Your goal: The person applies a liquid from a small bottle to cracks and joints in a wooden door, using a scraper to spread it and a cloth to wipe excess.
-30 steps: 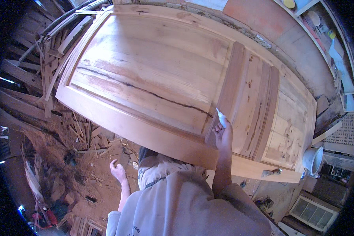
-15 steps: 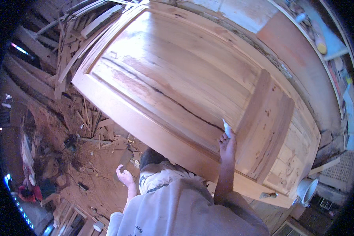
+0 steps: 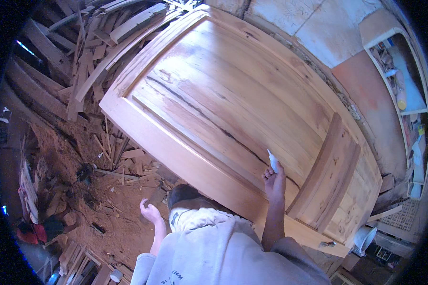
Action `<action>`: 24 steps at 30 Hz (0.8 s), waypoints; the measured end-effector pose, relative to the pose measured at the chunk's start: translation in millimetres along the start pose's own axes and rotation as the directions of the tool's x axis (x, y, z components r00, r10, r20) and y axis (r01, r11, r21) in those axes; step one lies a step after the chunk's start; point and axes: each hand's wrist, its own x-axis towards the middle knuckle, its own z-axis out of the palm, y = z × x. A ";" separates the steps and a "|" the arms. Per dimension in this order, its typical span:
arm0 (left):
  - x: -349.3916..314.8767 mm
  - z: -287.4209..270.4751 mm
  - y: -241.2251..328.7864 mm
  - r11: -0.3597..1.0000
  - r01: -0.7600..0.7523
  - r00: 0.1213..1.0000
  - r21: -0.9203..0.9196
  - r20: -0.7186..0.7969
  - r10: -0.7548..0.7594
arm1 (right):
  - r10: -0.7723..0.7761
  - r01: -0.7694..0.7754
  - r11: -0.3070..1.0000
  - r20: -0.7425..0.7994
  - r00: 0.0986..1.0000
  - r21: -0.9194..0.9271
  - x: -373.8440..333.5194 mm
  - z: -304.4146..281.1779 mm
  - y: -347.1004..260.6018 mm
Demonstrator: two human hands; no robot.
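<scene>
My right hand [image 3: 274, 184] is closed round a small white squeeze bottle [image 3: 273, 162] with a thin pointed nozzle tipped upward. It is above a large wooden panelled door [image 3: 233, 90], which lies flat in front of me. A long dark crack [image 3: 209, 121] runs along the near panel and passes close to the bottle; whether the nozzle touches the wood I cannot tell. Off the door's near edge, my left hand [image 3: 150, 212] hangs over the dirt floor with nothing in it, its fingers loosely bent and apart.
Scrap wood strips [image 3: 92, 61] pile up beyond the door's left end. A white bucket [image 3: 364, 239] stands by its right corner, near a metal fitting [image 3: 326, 244] on the door's edge. At the far right, a shelf box [image 3: 404, 95] holds tools and bottles. Sawdust [image 3: 114, 218] covers the floor.
The view has shifted, so the door sits farther right and lower. Against the door, my right hand with the bottle has moved slightly left, away from the cross rail. My left hand stays empty.
</scene>
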 end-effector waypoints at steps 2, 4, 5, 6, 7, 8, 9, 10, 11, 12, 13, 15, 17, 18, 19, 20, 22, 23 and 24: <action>28.6 8.7 9.3 0.997 0.011 1.000 -0.073 -0.020 -0.013 | 0.026 -0.026 1.000 0.003 1.000 0.012 1.5 23.5 12.3; 53.4 20.1 26.6 0.995 -0.096 0.995 0.005 -0.008 0.096 | 0.008 -0.008 1.000 -0.010 1.000 0.025 4.0 29.1 18.3; 69.3 25.6 27.2 0.995 -0.099 0.995 0.012 0.010 0.099 | 0.005 -0.004 0.999 -0.016 1.000 0.037 4.1 35.2 22.2; 81.7 34.7 23.4 0.995 -0.088 0.996 -0.037 -0.010 0.088 | -0.025 0.026 1.000 -0.071 0.997 0.015 -0.2 48.6 22.6; 88.5 42.3 30.9 0.995 -0.068 0.997 -0.075 0.017 0.069 | -0.039 0.040 0.999 -0.077 0.996 0.019 -0.9 54.2 24.6; 94.4 42.2 40.7 0.998 -0.020 0.999 -0.063 0.036 0.022 | -0.052 0.054 0.998 -0.076 0.996 0.016 -2.7 60.2 25.6; 100.8 41.1 50.7 0.998 0.028 0.998 -0.052 0.057 -0.025 | -0.067 0.069 0.998 -0.077 0.995 0.015 -4.0 63.4 26.3; 109.6 46.4 50.3 0.999 0.023 0.998 -0.048 0.054 -0.020 | -0.053 0.054 0.997 -0.027 0.998 0.048 -1.1 60.5 28.4; 118.1 47.2 43.1 0.999 0.022 0.999 -0.037 0.047 -0.020 | -0.034 0.035 0.998 -0.026 0.999 0.051 2.1 58.2 34.4; 124.4 47.7 36.0 0.999 0.021 0.999 -0.027 0.041 -0.020 | -0.016 0.017 0.998 -0.027 1.000 0.054 6.0 55.4 39.1; 130.2 44.2 32.0 0.997 0.037 0.999 -0.072 0.024 -0.035 | 0.005 -0.003 0.998 -0.031 1.000 0.058 5.4 59.8 41.1; 133.3 36.0 22.6 0.985 0.064 0.998 -0.162 -0.013 -0.067 | 0.041 -0.041 0.998 -0.019 0.999 0.044 3.4 67.1 44.8; 128.6 24.3 26.0 0.984 0.012 0.997 -0.178 -0.070 -0.025 | 0.038 -0.038 0.999 0.000 0.999 0.030 -1.1 79.5 48.5; 121.7 15.3 25.0 0.990 0.001 0.996 -0.142 -0.088 -0.014 | 0.026 -0.026 1.000 0.012 1.000 0.015 -3.9 83.5 51.0; 118.3 6.1 26.8 0.994 -0.014 0.994 -0.111 -0.111 0.001 | 0.012 -0.012 1.000 0.031 0.999 0.004 -4.4 88.8 52.4; 115.2 -4.6 23.7 0.991 0.034 0.994 -0.127 -0.103 -0.048 | 0.021 -0.021 1.000 0.058 0.998 -0.001 -5.0 92.4 55.0; 104.0 -28.6 14.9 0.979 0.128 0.986 -0.158 -0.089 -0.144 | 0.044 -0.043 0.999 0.112 0.993 -0.012 -6.7 98.3 59.9; 97.1 -35.9 6.9 0.974 0.127 0.983 -0.188 -0.108 -0.149 | 0.066 -0.065 0.998 0.133 0.989 -0.007 -2.9 100.8 61.8; 90.5 -44.6 -2.2 0.970 0.119 0.981 -0.214 -0.123 -0.147 | 0.086 -0.088 0.996 0.151 0.985 0.003 1.2 102.4 65.3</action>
